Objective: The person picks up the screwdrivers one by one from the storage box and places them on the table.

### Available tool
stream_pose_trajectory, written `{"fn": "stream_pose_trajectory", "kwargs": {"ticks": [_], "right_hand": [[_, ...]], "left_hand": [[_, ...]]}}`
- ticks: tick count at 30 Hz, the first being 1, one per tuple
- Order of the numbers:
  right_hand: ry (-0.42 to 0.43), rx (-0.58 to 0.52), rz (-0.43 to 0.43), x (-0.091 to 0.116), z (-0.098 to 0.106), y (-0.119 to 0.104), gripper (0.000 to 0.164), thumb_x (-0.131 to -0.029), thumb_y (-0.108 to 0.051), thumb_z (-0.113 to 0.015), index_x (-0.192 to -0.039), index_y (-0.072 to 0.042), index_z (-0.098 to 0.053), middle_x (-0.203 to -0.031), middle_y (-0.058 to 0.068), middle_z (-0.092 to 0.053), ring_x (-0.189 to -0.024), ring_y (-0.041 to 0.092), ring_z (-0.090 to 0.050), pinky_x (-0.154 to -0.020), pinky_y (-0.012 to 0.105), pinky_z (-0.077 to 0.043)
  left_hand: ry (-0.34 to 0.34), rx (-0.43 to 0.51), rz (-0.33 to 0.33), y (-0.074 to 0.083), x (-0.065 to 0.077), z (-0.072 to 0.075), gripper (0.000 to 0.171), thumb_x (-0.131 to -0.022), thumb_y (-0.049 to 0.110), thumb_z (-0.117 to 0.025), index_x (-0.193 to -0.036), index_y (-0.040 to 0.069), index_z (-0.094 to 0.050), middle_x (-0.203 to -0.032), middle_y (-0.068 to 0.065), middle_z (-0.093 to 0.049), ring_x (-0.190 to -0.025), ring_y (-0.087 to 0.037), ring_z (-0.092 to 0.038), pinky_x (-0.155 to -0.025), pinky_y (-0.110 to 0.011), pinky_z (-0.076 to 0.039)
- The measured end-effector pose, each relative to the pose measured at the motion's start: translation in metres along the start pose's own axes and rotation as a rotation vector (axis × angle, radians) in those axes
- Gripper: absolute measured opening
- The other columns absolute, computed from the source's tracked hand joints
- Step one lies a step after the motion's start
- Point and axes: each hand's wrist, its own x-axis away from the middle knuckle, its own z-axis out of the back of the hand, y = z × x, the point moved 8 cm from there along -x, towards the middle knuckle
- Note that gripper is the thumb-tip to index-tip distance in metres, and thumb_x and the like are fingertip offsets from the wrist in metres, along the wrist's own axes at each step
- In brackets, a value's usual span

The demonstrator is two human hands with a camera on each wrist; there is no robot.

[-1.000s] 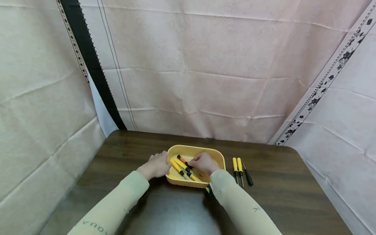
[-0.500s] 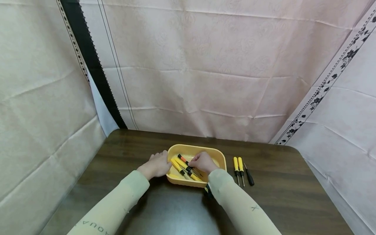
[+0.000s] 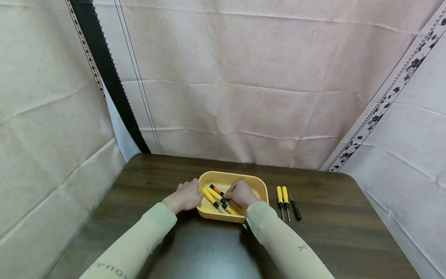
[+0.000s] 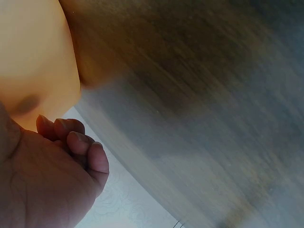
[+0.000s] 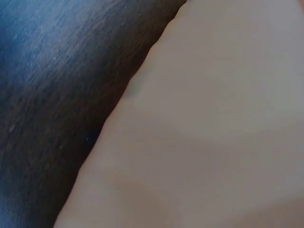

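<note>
Orange and black, one slim screwdriver (image 3: 216, 190) is pinched between the fingertips of the right hand (image 3: 241, 193), below frame centre, inside a yellow tray (image 3: 219, 217). Curled fingers of the left hand (image 3: 186, 195) hold the tray's left end; yellow-handled screwdrivers (image 3: 209, 197) lie in it. Lower right of centre, two yellow-and-black screwdrivers (image 3: 280, 195) and a black screwdriver (image 3: 297, 212) rest on the brown table (image 3: 331, 224).

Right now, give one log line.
left hand: left rim of tray; right hand: at orange screwdriver in tray; right of tray: two yellow screwdrivers, black screwdriver
</note>
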Motion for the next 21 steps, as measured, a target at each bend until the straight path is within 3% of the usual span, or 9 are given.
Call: {"fn": "stream_pose_trajectory", "kwargs": {"ticks": [7, 13, 21], "right_hand": [[0.013, 0.032, 0.049, 0.0024, -0.0006, -0.0051, 0.017, -0.079, -0.018, -0.081, -0.072, -0.008, -0.069, -0.068, -0.002, -0.062, -0.06, 0.012, -0.052, -0.056, 0.026, -0.043], [-0.013, 0.084, 0.086, 0.0035, -0.0018, -0.0045, 0.017, -0.081, -0.018, -0.079, -0.069, -0.009, -0.07, -0.062, -0.003, -0.059, -0.053, 0.012, -0.048, -0.051, 0.026, -0.04], [-0.045, 0.212, 0.147, 0.0089, 0.0003, -0.0104, 0.018, -0.083, -0.015, -0.074, -0.066, -0.01, -0.07, -0.058, -0.006, -0.058, -0.053, 0.01, -0.05, -0.053, 0.026, -0.042]], "left_hand": [[0.002, 0.0, 0.001, 0.0, -0.0009, -0.001, 0.052, -0.098, 0.034, -0.045, -0.134, -0.002, -0.04, -0.103, -0.006, -0.053, -0.091, -0.023, -0.046, -0.088, -0.043, -0.032], [0.009, 0.001, 0.005, 0.0008, 0.0012, 0.0014, 0.051, -0.098, 0.034, -0.045, -0.133, -0.002, -0.04, -0.101, -0.005, -0.053, -0.091, -0.023, -0.047, -0.088, -0.042, -0.032], [0.014, -0.007, -0.002, 0.0021, 0.002, 0.0018, 0.05, -0.098, 0.033, -0.047, -0.133, -0.002, -0.041, -0.101, -0.005, -0.054, -0.091, -0.023, -0.048, -0.087, -0.043, -0.032]]}}
